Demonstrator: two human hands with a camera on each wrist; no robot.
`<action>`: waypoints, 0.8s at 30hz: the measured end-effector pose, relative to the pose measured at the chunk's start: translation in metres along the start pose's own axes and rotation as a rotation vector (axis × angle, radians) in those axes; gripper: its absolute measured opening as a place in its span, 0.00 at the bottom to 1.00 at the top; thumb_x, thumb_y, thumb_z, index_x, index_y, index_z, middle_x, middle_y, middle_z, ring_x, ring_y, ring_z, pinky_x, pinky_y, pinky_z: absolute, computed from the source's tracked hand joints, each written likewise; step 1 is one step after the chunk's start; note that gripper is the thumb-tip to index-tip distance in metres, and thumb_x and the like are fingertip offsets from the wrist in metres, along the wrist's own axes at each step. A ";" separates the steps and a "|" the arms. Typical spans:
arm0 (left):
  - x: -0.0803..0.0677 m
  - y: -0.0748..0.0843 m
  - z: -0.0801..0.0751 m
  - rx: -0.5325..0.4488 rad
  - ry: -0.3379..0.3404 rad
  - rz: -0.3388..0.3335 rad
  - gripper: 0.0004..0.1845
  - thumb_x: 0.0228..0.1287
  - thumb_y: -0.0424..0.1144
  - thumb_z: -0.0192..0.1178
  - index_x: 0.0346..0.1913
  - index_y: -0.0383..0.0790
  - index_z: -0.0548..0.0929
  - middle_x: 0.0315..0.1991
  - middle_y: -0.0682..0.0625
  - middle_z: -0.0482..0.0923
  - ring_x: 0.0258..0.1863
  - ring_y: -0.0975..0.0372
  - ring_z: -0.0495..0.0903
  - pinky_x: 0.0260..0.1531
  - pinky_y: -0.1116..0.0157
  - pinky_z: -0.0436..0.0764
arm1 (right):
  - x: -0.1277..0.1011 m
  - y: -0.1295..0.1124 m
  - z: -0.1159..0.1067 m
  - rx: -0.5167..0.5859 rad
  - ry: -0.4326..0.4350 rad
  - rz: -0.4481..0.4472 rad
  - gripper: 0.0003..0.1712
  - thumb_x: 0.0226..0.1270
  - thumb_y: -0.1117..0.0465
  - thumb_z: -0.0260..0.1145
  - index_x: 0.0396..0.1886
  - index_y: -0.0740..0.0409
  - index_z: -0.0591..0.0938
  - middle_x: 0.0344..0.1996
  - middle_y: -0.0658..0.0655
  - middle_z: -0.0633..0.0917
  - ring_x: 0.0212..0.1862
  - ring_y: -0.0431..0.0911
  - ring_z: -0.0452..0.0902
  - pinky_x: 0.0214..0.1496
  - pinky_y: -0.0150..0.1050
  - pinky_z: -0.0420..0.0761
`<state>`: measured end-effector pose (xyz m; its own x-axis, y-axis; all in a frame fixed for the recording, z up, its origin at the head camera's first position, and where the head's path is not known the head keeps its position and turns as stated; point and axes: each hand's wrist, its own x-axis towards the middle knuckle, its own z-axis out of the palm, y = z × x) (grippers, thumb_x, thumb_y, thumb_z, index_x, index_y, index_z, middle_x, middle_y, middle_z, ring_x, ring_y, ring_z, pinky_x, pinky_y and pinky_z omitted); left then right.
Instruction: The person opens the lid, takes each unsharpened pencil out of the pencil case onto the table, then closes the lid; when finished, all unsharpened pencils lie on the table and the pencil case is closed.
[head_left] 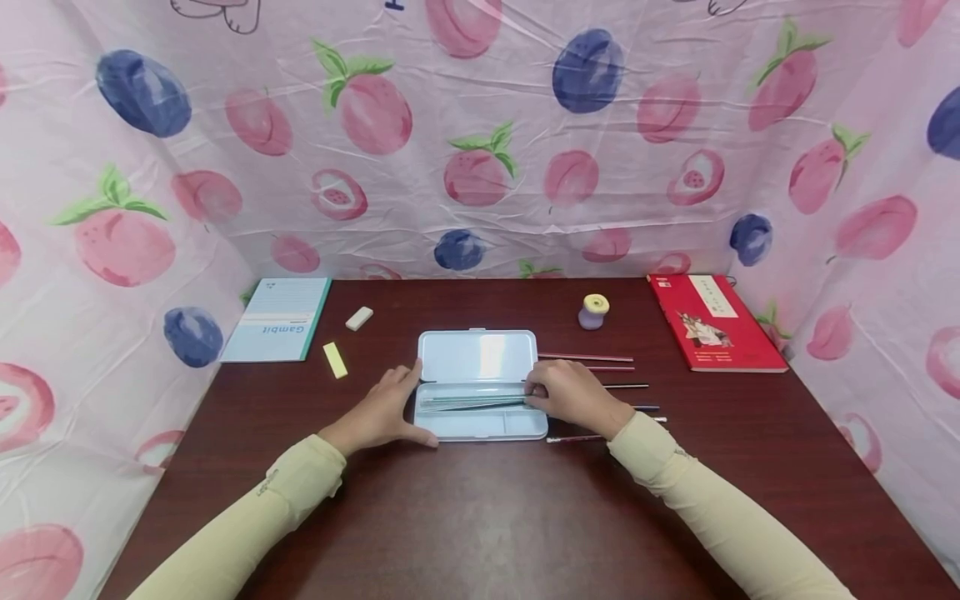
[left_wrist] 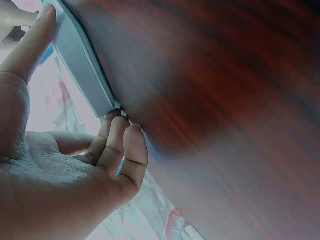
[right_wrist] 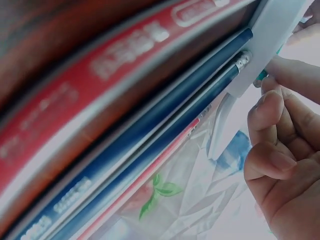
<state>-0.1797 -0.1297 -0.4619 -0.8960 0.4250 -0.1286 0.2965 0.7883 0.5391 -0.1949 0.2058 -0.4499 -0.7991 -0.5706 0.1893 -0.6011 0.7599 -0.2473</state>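
Note:
A light blue pencil case (head_left: 457,427) lies with its lid (head_left: 457,354) raised at the back. Several slim pencils (head_left: 467,403) rest in its long rear compartment, pale ones beside a dark one. My left hand (head_left: 378,410) spans the case's left end, thumb straight along the front edge, fingertips (left_wrist: 134,137) touching the corner near the hinge. At the right end, my right hand (head_left: 570,392) pinches a pencil with thumb and forefinger over the compartment. In the right wrist view its dark green end (right_wrist: 261,76) shows between the fingers; the rest is hidden.
Several more pencils (head_left: 588,357) lie on the table right of the case, some under my right hand. A yellow-and-purple sharpener-like object (head_left: 593,313) and a red book (head_left: 716,325) stand behind. To the left are a yellow strip (head_left: 335,360), a white eraser (head_left: 359,318) and a notebook (head_left: 273,321).

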 end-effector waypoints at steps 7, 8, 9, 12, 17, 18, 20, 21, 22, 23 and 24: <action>0.000 0.001 0.001 0.005 -0.001 -0.005 0.74 0.46 0.60 0.86 0.86 0.32 0.49 0.75 0.34 0.66 0.71 0.45 0.67 0.73 0.44 0.74 | -0.009 0.009 -0.005 -0.034 0.050 -0.005 0.07 0.59 0.60 0.84 0.35 0.51 0.92 0.30 0.47 0.88 0.28 0.35 0.74 0.32 0.32 0.78; 0.000 0.001 0.001 0.007 -0.002 -0.006 0.74 0.46 0.60 0.85 0.86 0.32 0.49 0.75 0.34 0.66 0.71 0.45 0.67 0.72 0.44 0.75 | -0.011 0.012 -0.007 -0.039 0.060 -0.006 0.07 0.58 0.60 0.84 0.35 0.51 0.92 0.30 0.46 0.88 0.28 0.35 0.74 0.32 0.32 0.78; 0.000 0.001 0.001 0.006 -0.003 -0.008 0.74 0.46 0.60 0.85 0.86 0.33 0.49 0.75 0.34 0.66 0.71 0.46 0.67 0.72 0.44 0.75 | -0.013 0.014 -0.008 -0.047 0.071 -0.008 0.08 0.58 0.61 0.84 0.34 0.51 0.92 0.28 0.46 0.87 0.27 0.35 0.73 0.32 0.32 0.77; 0.000 0.001 0.001 0.004 -0.006 -0.011 0.74 0.46 0.60 0.86 0.86 0.33 0.49 0.75 0.34 0.66 0.69 0.47 0.67 0.71 0.45 0.76 | -0.019 0.023 -0.012 -0.059 0.091 0.005 0.08 0.57 0.61 0.85 0.33 0.50 0.92 0.25 0.45 0.84 0.27 0.35 0.71 0.31 0.32 0.75; -0.001 0.001 0.001 0.000 -0.007 -0.010 0.74 0.46 0.60 0.86 0.86 0.33 0.49 0.74 0.35 0.67 0.68 0.47 0.68 0.70 0.45 0.77 | -0.030 0.039 -0.020 -0.076 0.106 0.046 0.08 0.56 0.61 0.85 0.33 0.51 0.91 0.27 0.46 0.84 0.28 0.36 0.72 0.33 0.34 0.78; -0.001 0.001 0.001 0.000 -0.007 -0.010 0.74 0.46 0.60 0.86 0.86 0.33 0.49 0.73 0.35 0.67 0.68 0.48 0.68 0.70 0.45 0.77 | -0.031 0.043 -0.021 -0.079 0.108 0.055 0.08 0.56 0.61 0.85 0.33 0.51 0.92 0.28 0.46 0.85 0.29 0.36 0.73 0.33 0.35 0.79; -0.001 0.002 0.001 -0.001 -0.007 -0.013 0.74 0.46 0.60 0.86 0.86 0.34 0.49 0.73 0.35 0.67 0.68 0.48 0.68 0.70 0.46 0.77 | -0.035 0.049 -0.024 -0.083 0.109 0.076 0.08 0.56 0.61 0.85 0.33 0.51 0.92 0.28 0.46 0.85 0.29 0.37 0.73 0.33 0.36 0.79; -0.001 0.002 0.001 0.002 -0.006 -0.012 0.74 0.46 0.60 0.85 0.86 0.33 0.49 0.73 0.35 0.68 0.68 0.48 0.68 0.69 0.46 0.77 | -0.037 0.053 -0.026 -0.086 0.107 0.087 0.08 0.56 0.61 0.85 0.33 0.51 0.92 0.28 0.46 0.85 0.28 0.37 0.73 0.33 0.36 0.79; 0.000 0.002 0.001 0.004 -0.006 -0.011 0.74 0.46 0.60 0.85 0.86 0.33 0.49 0.73 0.35 0.68 0.68 0.48 0.68 0.69 0.46 0.77 | -0.038 0.056 -0.027 -0.087 0.105 0.100 0.08 0.56 0.61 0.85 0.34 0.51 0.92 0.27 0.46 0.84 0.28 0.37 0.73 0.33 0.36 0.79; 0.000 0.002 0.001 0.004 -0.008 -0.014 0.74 0.46 0.61 0.85 0.86 0.34 0.49 0.73 0.36 0.68 0.68 0.48 0.68 0.69 0.46 0.77 | -0.040 0.060 -0.028 -0.088 0.102 0.110 0.08 0.57 0.61 0.85 0.34 0.51 0.92 0.27 0.46 0.84 0.28 0.37 0.73 0.33 0.36 0.78; 0.000 0.002 0.001 0.003 -0.010 -0.016 0.74 0.46 0.61 0.85 0.86 0.34 0.49 0.73 0.36 0.67 0.68 0.48 0.67 0.70 0.46 0.77 | -0.041 0.063 -0.029 -0.088 0.100 0.120 0.08 0.57 0.61 0.85 0.34 0.51 0.92 0.27 0.46 0.84 0.28 0.38 0.73 0.33 0.37 0.78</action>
<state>-0.1784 -0.1275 -0.4617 -0.8973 0.4167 -0.1460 0.2828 0.7964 0.5346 -0.1999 0.2858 -0.4453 -0.8585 -0.4434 0.2576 -0.4951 0.8476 -0.1910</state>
